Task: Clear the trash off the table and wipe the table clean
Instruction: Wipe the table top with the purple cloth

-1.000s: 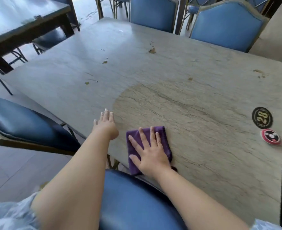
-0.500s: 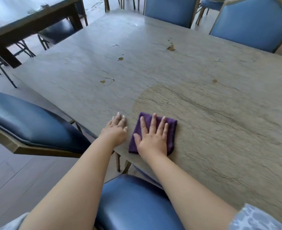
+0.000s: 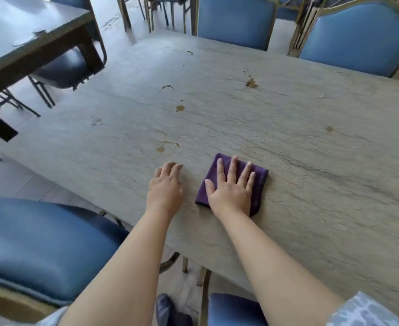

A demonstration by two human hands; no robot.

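Flat on the grey stone-look table [image 3: 311,161], the right hand [image 3: 231,191] lay palm down with its fingers spread, pressing a folded purple cloth [image 3: 259,182] against the surface rather than clutching it; the cloth's edges showed beyond the fingertips and along both sides of the palm. Just beside that hand, on its thumb side and not touching the cloth, the left hand [image 3: 166,184] rested near the table's near edge with the fingers loosely curled and nothing in it. Beyond the left hand's fingertips sat a brownish ring stain with a small blob [image 3: 166,145], and farther out from both hands were more spots: an amber drop [image 3: 180,108], a pale dried splash [image 3: 166,87] and a darker brown smear [image 3: 251,84] well apart from the cloth. Off past the little-finger side of the right hand a small tan speck [image 3: 329,128] marked the top. Blue padded chairs [image 3: 236,20] stood along the far edge, and another blue seat [image 3: 41,250] sat below the left forearm. A dark second table [image 3: 17,43] stood well away on the left hand's side.
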